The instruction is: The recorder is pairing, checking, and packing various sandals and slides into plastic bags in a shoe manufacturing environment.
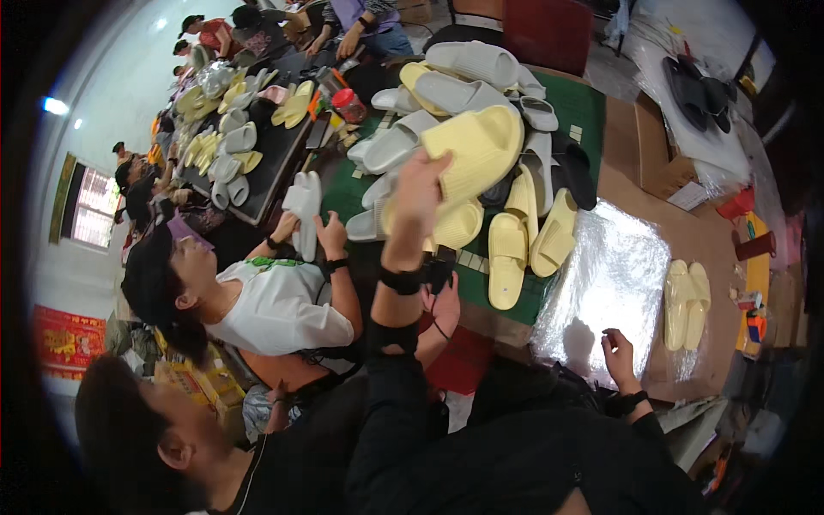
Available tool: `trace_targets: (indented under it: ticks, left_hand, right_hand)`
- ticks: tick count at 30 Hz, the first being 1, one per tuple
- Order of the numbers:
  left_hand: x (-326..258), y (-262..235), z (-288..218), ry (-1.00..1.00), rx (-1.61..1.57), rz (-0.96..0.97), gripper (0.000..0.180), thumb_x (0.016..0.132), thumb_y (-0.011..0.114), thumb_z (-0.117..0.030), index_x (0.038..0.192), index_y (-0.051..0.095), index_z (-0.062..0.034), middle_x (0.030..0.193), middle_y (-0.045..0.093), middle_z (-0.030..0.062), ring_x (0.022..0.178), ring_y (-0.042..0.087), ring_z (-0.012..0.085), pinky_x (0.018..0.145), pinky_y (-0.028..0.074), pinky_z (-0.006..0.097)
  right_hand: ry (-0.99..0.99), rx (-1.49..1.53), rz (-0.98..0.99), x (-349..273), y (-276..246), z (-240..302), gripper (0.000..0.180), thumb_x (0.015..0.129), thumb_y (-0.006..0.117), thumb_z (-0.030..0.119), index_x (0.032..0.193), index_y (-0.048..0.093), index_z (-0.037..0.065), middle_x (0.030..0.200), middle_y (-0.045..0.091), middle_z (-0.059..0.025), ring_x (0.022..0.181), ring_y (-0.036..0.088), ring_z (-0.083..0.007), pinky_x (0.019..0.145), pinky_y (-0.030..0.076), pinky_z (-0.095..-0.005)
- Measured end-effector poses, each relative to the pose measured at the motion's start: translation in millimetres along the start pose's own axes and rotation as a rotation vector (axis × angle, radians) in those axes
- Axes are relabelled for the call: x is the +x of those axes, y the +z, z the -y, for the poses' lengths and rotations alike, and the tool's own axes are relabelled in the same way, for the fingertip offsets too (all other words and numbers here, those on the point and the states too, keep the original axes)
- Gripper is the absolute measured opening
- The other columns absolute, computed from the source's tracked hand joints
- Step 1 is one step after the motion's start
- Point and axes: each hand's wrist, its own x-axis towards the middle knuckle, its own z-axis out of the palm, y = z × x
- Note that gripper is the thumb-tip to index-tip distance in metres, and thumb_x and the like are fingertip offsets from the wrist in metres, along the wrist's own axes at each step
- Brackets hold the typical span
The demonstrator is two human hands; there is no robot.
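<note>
left hand (418, 190) raised, fingers wrapped around a yellow slipper (476, 148) held above the slipper pile (481, 86) | right hand (620, 356) loose, fingertips resting on clear plastic bag (614, 275) on tabletop (687, 232) | yellow slipper pair (687, 302) lies beside the bag

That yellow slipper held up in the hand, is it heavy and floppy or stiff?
Probably light: the left hand lifts the yellow slipper alone, gripping one end. It likely holds its shape, since it sticks out without drooping. Its thick, rounded, foam-like body suggests it would not break easily.

Green-topped table (592, 107), pale wall (112, 94), bright window (93, 215)
</note>
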Motion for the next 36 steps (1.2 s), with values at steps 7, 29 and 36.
trace_targets:
  ticks: [7,29,36]
  left_hand:
    - [-81,214,44,-0.253,0.199,0.087,0.032,0.089,0.047,-0.016,0.119,0.04,-0.0088,0.107,0.053,0.0036,0.095,0.053,0.0117,0.08,0.043,0.025]
    - [-263,429,31,1.013,0.145,0.852,0.021,0.091,0.045,-0.021,0.108,0.055,-0.0265,0.107,0.056,0.0018,0.093,0.048,0.0204,0.076,0.04,0.034]
    - [-306,432,63,0.807,0.033,0.787,0.007,0.089,0.043,-0.016,0.09,0.048,-0.0215,0.097,0.057,0.0053,0.086,0.049,0.0226,0.07,0.038,0.035]
  right_hand:
    - [-0.278,0.451,0.194,45,-8,92,0.049,0.081,0.058,0.018,0.124,0.039,0.005,0.112,0.05,-0.0093,0.099,0.048,-0.0172,0.084,0.038,-0.0299]
    - [0.092,0.994,0.152,-3,-133,50,0.056,0.074,0.049,0.012,0.125,0.035,-0.005,0.109,0.053,-0.0146,0.092,0.056,-0.0185,0.078,0.047,-0.0255]
    - [0.151,0.641,0.078,21,-88,-71,0.041,0.076,0.048,0.004,0.117,0.045,-0.001,0.101,0.056,-0.0105,0.084,0.056,-0.0158,0.073,0.045,-0.0256]
